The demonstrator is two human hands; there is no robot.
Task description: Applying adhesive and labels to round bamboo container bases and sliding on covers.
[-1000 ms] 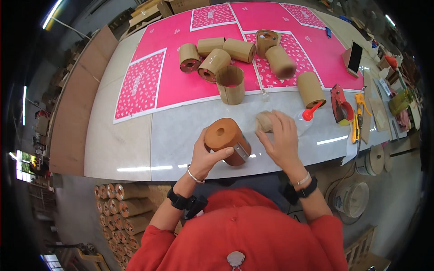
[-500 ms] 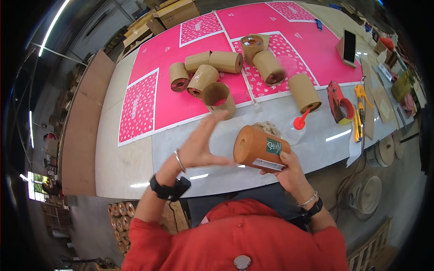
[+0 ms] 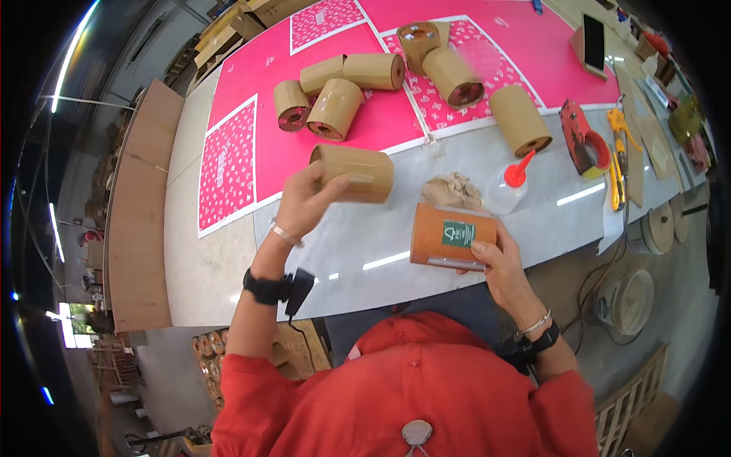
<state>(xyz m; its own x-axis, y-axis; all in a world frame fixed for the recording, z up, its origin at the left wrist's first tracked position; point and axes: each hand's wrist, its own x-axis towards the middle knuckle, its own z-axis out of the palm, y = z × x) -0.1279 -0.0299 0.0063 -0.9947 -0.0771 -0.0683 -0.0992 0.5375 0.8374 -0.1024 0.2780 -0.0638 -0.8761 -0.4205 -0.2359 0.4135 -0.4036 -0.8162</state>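
While seemingly gripped, brown tube (image 3: 358, 172) inside left fingers (image 3: 324, 183), orange tube (image 3: 451, 236) within right fingers (image 3: 487, 248).

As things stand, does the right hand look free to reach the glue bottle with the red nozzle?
Probably not at once: the right hand is holding an orange-brown cylinder. The glue bottle stands close beyond it on the table, beside a crumpled rag, with nothing between.

Grey table (image 3: 358, 251) bears pink sheets (image 3: 365, 114), cardboard tubes (image 3: 519, 118)

Two held brown cardboard tubes (image 3: 355, 172) (image 3: 451, 236)
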